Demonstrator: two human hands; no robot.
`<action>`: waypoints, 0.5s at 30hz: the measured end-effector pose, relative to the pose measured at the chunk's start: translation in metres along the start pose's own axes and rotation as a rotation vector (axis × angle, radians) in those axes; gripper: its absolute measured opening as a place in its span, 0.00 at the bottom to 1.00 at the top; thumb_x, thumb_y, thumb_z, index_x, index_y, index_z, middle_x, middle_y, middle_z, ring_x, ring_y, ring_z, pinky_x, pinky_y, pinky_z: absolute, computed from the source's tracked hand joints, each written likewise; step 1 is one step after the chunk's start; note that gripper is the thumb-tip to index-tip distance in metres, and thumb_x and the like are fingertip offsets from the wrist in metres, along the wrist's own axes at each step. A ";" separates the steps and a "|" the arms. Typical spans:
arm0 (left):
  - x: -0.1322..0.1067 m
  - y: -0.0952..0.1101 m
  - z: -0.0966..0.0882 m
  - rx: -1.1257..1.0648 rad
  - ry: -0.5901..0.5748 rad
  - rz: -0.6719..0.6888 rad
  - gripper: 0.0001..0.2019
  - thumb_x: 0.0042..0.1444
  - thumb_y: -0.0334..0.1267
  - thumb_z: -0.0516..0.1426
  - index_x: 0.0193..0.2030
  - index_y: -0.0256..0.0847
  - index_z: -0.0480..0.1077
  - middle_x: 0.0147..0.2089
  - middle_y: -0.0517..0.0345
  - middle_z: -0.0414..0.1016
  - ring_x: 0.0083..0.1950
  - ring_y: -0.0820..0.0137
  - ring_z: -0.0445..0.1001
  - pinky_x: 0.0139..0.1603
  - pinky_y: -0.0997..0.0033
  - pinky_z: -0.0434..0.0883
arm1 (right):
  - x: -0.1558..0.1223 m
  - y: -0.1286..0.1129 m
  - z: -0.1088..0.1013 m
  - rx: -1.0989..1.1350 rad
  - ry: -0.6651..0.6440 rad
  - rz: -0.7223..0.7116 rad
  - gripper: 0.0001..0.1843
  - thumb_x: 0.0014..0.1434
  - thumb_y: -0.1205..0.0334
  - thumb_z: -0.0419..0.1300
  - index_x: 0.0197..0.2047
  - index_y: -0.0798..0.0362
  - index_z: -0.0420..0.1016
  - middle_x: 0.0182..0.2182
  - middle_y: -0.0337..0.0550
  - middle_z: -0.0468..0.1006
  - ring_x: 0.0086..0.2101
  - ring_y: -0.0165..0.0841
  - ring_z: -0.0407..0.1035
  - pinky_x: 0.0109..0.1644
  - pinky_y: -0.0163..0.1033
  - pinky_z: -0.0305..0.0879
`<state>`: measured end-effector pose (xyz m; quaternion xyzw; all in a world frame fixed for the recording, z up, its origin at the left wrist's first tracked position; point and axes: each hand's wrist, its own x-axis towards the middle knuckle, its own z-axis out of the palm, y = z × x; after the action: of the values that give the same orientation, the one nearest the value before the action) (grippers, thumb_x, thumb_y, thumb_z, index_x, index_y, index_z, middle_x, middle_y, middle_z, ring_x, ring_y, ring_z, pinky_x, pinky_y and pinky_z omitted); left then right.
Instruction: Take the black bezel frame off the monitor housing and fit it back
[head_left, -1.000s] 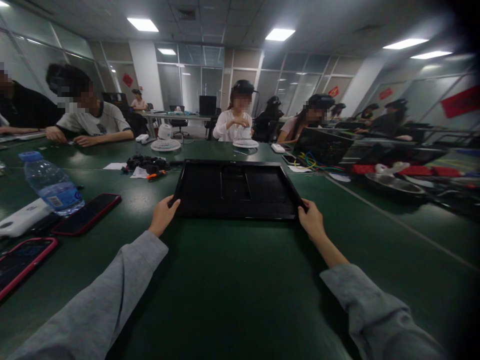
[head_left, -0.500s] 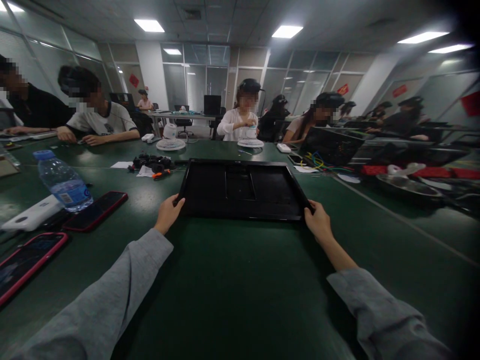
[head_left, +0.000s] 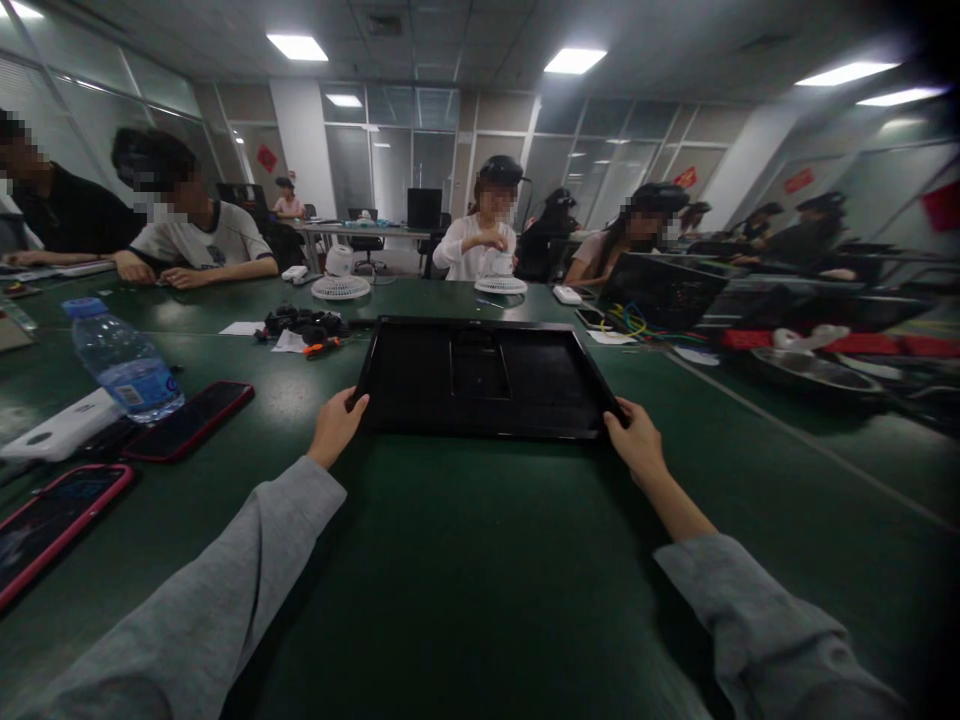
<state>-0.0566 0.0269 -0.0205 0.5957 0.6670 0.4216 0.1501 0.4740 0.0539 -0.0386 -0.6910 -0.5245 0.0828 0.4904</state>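
A flat black monitor back panel (head_left: 480, 375) lies on the green table (head_left: 465, 560) in front of me. My left hand (head_left: 335, 425) grips its near left corner, thumb on top of the edge. At the near right corner my right hand (head_left: 636, 438) holds the panel the same way, fingers curled around the edge. Grey sleeves cover both my arms.
At the left stand a water bottle (head_left: 120, 360), a white power bank (head_left: 56, 425) and two red-cased phones (head_left: 187, 420) (head_left: 52, 520). Black parts and an orange-handled tool (head_left: 304, 328) lie beyond the panel. Several people sit along the far side with small white fans (head_left: 341, 288).
My view shifted slightly, so the scene sits a little further right than a second ago. Both hands keep the same hold on the panel's near corners.
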 end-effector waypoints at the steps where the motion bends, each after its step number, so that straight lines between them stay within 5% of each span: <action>1: 0.001 -0.001 0.000 0.009 0.013 -0.006 0.24 0.65 0.47 0.54 0.62 0.34 0.72 0.57 0.43 0.78 0.54 0.57 0.78 0.57 0.56 0.73 | 0.000 0.000 0.000 0.017 0.002 0.011 0.27 0.59 0.54 0.60 0.60 0.55 0.72 0.54 0.55 0.78 0.53 0.44 0.73 0.60 0.51 0.67; 9: 0.004 -0.005 0.002 0.069 0.153 -0.064 0.26 0.64 0.46 0.54 0.65 0.32 0.67 0.64 0.37 0.70 0.66 0.54 0.68 0.68 0.54 0.64 | 0.002 -0.013 -0.002 0.103 -0.095 0.166 0.38 0.55 0.42 0.64 0.62 0.56 0.67 0.42 0.53 0.81 0.45 0.46 0.76 0.53 0.54 0.72; 15: 0.000 0.003 -0.002 0.061 0.147 -0.088 0.27 0.64 0.47 0.55 0.65 0.34 0.65 0.66 0.37 0.68 0.69 0.53 0.66 0.69 0.53 0.62 | -0.003 -0.038 0.012 0.433 -0.221 0.227 0.35 0.52 0.54 0.67 0.63 0.48 0.67 0.43 0.46 0.82 0.42 0.42 0.78 0.49 0.51 0.77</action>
<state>-0.0563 0.0258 -0.0173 0.5376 0.7141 0.4370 0.1009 0.4408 0.0570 -0.0170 -0.6112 -0.4641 0.3224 0.5542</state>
